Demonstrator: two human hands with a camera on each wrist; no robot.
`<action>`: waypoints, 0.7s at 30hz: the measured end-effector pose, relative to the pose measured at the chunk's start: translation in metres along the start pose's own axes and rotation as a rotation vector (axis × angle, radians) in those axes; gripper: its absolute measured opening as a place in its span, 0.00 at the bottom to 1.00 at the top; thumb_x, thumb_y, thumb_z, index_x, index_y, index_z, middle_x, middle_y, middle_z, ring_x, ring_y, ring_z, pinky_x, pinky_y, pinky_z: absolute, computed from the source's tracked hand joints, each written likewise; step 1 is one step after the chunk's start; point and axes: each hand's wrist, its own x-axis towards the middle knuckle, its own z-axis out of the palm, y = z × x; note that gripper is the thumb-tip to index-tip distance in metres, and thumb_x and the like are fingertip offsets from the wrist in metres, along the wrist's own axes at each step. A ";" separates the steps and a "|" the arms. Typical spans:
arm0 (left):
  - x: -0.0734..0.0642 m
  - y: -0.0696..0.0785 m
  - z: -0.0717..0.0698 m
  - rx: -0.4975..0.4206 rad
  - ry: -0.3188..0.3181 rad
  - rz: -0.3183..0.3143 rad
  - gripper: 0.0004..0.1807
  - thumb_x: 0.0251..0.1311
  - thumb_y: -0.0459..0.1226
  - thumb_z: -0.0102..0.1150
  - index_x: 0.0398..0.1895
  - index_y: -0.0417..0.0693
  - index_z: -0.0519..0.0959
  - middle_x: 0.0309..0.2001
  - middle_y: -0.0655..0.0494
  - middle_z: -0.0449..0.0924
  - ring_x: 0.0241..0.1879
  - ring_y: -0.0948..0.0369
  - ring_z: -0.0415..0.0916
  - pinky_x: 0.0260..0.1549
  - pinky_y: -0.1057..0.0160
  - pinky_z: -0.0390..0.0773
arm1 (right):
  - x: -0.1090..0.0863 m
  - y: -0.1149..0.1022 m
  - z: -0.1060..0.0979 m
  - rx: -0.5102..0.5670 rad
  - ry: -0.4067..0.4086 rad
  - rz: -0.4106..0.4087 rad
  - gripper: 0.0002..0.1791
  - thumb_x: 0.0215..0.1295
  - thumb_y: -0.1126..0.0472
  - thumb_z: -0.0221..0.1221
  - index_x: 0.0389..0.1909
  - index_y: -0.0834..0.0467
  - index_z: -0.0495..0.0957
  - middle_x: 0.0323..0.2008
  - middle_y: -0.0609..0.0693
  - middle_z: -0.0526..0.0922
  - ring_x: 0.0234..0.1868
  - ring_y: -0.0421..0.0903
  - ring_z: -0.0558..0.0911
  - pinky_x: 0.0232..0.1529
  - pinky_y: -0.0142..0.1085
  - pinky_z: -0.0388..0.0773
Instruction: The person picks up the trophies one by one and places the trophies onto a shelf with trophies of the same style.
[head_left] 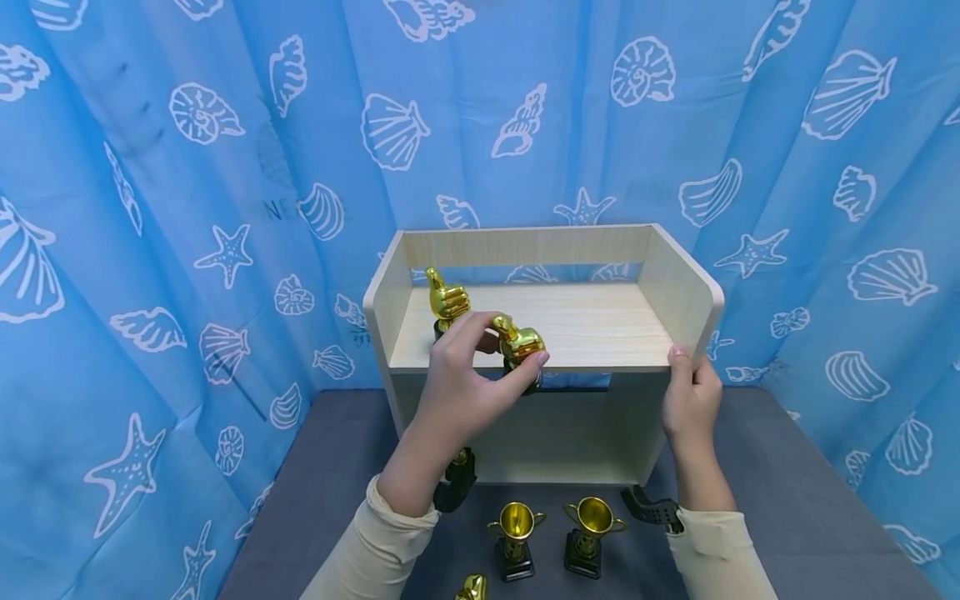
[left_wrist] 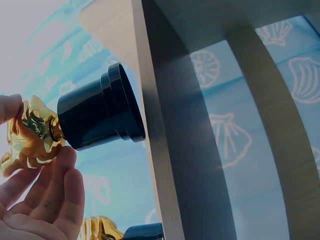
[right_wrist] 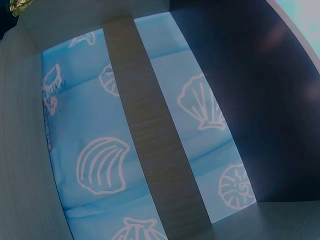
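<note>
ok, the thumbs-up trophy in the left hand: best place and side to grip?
I'd pinch the gold fist from the left, as the left hand does: its chunky shape likely gives good purchase, leaving the flared black base below free to set down.

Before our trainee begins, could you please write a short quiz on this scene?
1. Which hand holds a thumbs-up trophy?
2. True or false: another thumbs-up trophy stands on the upper board of the shelf unit.
3. The right hand grips: (a) a gold cup; (b) the shelf unit; (c) the curtain.

Key: 1. The left hand. 2. True. 3. (b).
</note>
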 end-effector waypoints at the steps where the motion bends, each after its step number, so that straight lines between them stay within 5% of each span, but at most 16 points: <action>1: 0.001 0.000 0.000 -0.001 0.001 0.002 0.21 0.59 0.44 0.79 0.49 0.45 0.82 0.44 0.54 0.82 0.42 0.61 0.83 0.43 0.56 0.88 | 0.000 0.000 0.000 -0.001 -0.001 0.000 0.27 0.82 0.50 0.49 0.64 0.67 0.79 0.63 0.65 0.83 0.52 0.36 0.78 0.58 0.39 0.73; 12: 0.008 0.001 0.002 0.007 0.010 0.000 0.19 0.61 0.46 0.77 0.47 0.46 0.82 0.42 0.55 0.81 0.42 0.59 0.81 0.42 0.55 0.88 | 0.000 -0.002 0.000 -0.010 -0.015 0.028 0.27 0.82 0.49 0.48 0.65 0.66 0.79 0.65 0.64 0.82 0.54 0.39 0.78 0.63 0.50 0.73; 21: 0.012 0.000 0.005 0.035 -0.002 -0.031 0.18 0.63 0.47 0.76 0.47 0.48 0.82 0.43 0.56 0.81 0.43 0.62 0.79 0.43 0.57 0.86 | -0.001 -0.003 0.000 -0.006 -0.017 0.036 0.28 0.83 0.49 0.47 0.67 0.66 0.78 0.67 0.63 0.81 0.60 0.51 0.79 0.68 0.59 0.70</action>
